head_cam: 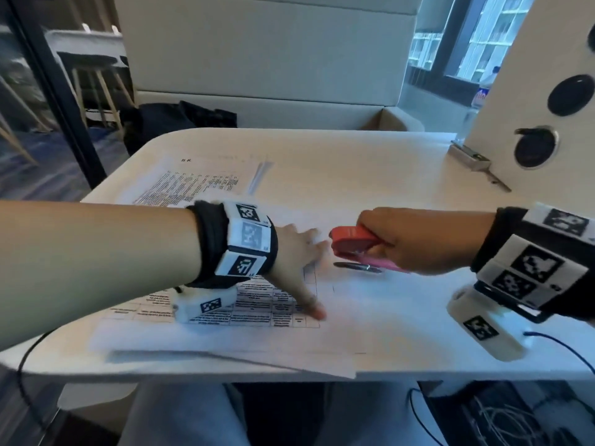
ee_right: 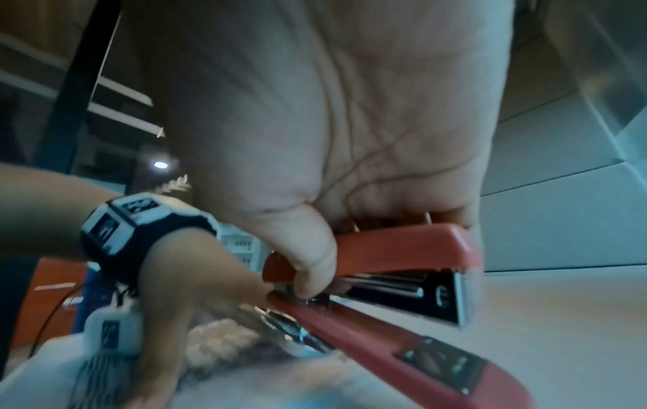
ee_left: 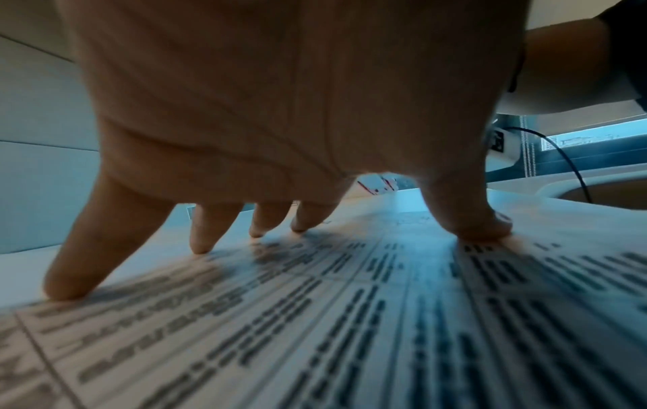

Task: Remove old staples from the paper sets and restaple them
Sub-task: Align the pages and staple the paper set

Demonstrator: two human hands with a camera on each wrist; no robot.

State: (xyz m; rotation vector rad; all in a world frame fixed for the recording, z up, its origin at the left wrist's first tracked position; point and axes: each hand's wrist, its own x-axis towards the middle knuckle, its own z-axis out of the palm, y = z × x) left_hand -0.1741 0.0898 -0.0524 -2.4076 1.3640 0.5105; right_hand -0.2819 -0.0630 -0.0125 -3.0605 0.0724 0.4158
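A printed paper set (head_cam: 225, 339) with a table on it lies at the table's near edge. My left hand (head_cam: 299, 262) presses it flat, with the fingers (ee_left: 199, 243) spread and straight on the page (ee_left: 315, 332). My right hand (head_cam: 396, 239) grips a red stapler (head_cam: 354, 239) just right of the left fingertips, nose pointing left. The stapler (ee_right: 402, 249) has its arms apart, the base (ee_right: 420, 359) slanting down to the sheet. Blur hides whether paper lies between them.
A second printed paper set (head_cam: 199, 185) lies at the back left of the white table (head_cam: 354, 175). A small metal tool (head_cam: 473, 159) rests at the right by a panel with round holes (head_cam: 534, 146). A black bag (head_cam: 180, 120) sits on the seat beyond.
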